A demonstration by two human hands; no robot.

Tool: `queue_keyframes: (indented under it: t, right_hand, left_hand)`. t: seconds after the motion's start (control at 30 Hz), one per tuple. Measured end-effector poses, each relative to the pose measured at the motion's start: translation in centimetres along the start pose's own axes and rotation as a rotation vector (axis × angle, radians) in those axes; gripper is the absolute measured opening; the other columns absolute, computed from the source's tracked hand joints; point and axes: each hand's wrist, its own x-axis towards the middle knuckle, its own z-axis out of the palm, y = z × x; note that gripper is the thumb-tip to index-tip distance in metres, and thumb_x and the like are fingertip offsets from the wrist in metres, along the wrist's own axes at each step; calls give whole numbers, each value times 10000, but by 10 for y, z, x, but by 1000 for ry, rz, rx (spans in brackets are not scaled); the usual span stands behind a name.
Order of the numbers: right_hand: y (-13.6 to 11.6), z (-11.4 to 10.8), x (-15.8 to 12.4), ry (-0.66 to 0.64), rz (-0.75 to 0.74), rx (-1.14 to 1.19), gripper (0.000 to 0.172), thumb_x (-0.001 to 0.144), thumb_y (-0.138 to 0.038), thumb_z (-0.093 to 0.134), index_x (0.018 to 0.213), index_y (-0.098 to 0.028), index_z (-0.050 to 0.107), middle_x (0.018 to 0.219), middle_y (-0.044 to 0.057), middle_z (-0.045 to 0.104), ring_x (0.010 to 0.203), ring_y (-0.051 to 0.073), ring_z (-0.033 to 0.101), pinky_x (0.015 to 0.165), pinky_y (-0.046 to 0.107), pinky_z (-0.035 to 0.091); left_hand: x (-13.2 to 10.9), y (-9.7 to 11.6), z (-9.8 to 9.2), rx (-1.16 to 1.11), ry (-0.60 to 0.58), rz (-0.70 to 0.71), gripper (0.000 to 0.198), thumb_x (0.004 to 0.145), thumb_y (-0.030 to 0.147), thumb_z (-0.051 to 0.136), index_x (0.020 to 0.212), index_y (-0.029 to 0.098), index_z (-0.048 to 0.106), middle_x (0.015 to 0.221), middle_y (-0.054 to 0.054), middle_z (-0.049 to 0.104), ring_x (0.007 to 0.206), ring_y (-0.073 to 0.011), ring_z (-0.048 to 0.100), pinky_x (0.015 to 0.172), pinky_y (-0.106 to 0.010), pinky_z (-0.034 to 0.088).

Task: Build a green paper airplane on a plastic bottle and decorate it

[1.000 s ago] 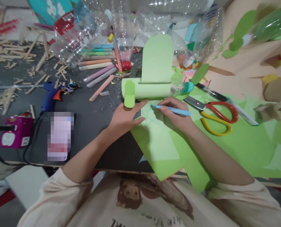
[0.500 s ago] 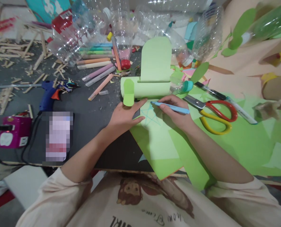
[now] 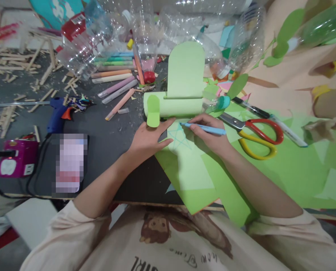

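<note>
A light green sheet of paper [image 3: 194, 171] lies in front of me on top of brighter green sheets [image 3: 189, 197]. On it is a star [image 3: 178, 136] drawn in blue lines. My right hand [image 3: 210, 131] grips a light blue marker [image 3: 209, 128], its tip at the star's upper point. My left hand [image 3: 151, 138] lies flat with fingers spread, thumb and fingertips at the paper's left edge. Just beyond both hands rests a pale green paper-covered roll [image 3: 182, 106] with a tall rounded flap [image 3: 186, 71] and a small bright green strip [image 3: 153, 111].
Scissors [image 3: 258, 137] with red and yellow handles lie right of my right hand. Several markers [image 3: 119, 88], clear plastic bottles [image 3: 147, 41] and wood sticks [image 3: 12, 60] spread behind. At left are a blue glue gun [image 3: 55, 114], a phone [image 3: 71, 163] and a purple power adapter [image 3: 17, 158].
My right hand and the blue marker have barely shifted; the marker tip stays at the star's top. My left hand remains in the same place. The whole view has moved very slightly.
</note>
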Motion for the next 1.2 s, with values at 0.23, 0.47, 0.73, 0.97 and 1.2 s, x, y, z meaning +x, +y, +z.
queue_keyframes:
  t: [0.23,0.47,0.73,0.97,1.2]
  right_hand:
    - [-1,0,1,-11,-1,3,141,707,-338,696,680,-210,644,635,-3,649,568,140,553,532,282,431]
    - [-1,0,1,7,-6,42,105,721,-313,689,728,-210,668,671,3,681,605,150,602,556,284,470]
    - [-2,0,1,-2,-9,26,93,700,-281,674,655,-205,643,592,-11,635,535,132,544,501,265,413]
    - [-3,1,1,19,27,37,77,677,-279,669,650,-210,649,623,-8,657,577,142,573,538,280,444]
    - [-6,1,0,19,35,57,43,655,-229,630,618,-208,634,565,-24,614,520,122,514,512,270,403]
  left_hand:
    - [0,0,1,8,14,9,608,931,471,509,1495,272,395,1039,-42,672,1049,-250,593,934,-307,422]
    - [0,-1,2,-11,21,16,610,923,468,529,1487,266,414,1018,-41,674,1004,-238,603,922,-303,430]
    - [-1,0,1,12,14,0,601,935,469,509,1495,281,401,995,-28,668,995,-226,611,935,-288,434]
    - [-2,-4,4,5,47,24,593,933,483,513,1480,271,428,950,-35,672,943,-224,614,895,-289,446]
    - [-2,-5,6,-4,67,41,599,942,503,502,1481,250,431,1033,-64,683,980,-244,620,903,-308,447]
